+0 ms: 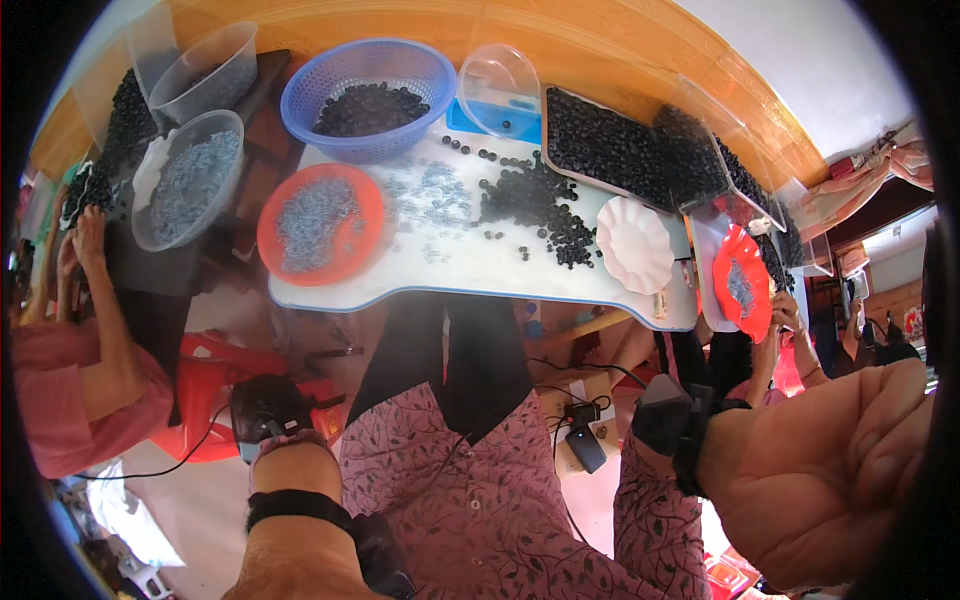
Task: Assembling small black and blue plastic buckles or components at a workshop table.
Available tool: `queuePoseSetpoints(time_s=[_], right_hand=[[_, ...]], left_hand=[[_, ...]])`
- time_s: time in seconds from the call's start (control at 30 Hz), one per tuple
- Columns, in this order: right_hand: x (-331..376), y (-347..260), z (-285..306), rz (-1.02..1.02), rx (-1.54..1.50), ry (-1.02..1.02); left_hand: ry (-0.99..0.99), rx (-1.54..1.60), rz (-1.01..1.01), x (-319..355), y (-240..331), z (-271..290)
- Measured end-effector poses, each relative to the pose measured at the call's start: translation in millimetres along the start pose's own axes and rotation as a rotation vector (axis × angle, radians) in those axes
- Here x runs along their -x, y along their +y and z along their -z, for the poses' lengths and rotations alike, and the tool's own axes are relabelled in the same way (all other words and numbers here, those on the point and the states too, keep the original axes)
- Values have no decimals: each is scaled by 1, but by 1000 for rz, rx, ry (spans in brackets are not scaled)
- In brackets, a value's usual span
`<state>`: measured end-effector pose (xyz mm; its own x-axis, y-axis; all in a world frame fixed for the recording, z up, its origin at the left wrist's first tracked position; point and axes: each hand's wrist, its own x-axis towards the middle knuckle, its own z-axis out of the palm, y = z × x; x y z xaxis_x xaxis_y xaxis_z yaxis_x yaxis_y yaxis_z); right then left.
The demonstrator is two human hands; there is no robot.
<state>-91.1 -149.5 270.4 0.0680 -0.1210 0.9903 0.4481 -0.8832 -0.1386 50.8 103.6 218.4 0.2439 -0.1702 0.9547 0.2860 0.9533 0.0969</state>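
Both of my arms are raised close to the view. My right hand (pixel 815 475) is large at the lower right, palm showing, fingers loosely bent and partly lost in the dark rim; nothing is seen in it. At the lower edge my left hand (pixel 300 577) is mostly cut off past the wrist, its fingers out of sight. Dark straps with small devices circle both wrists. Neither hand touches the white table (pixel 470 268) ahead. On it lie loose black round pieces (pixel 530 190), small clear pieces (pixel 430 195) and an orange-red plate (pixel 372 215) of similar clear pieces.
A blue basket (pixel 300 115) of black pieces, a clear tub (pixel 500 75), a tray (pixel 610 140) of black pieces and a white scalloped plate (pixel 635 245) stand on the table. Co-workers' hands work at far left (pixel 88 235) and beside a red dish (pixel 735 265) at right.
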Motion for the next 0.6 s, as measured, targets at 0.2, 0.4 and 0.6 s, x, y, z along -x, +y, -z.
queuePoseSetpoints(time_s=[0.2, 0.4, 0.6], right_hand=[[-1, 3, -3, -29, 16, 8], [0, -2, -16, -39, -18, 3], [-24, -39, 22, -650, -503, -589]], left_hand=[[-70, 242, 250, 23, -12, 17], [-137, 442, 469, 50, -25, 33], [112, 231, 351, 81, -80, 36]])
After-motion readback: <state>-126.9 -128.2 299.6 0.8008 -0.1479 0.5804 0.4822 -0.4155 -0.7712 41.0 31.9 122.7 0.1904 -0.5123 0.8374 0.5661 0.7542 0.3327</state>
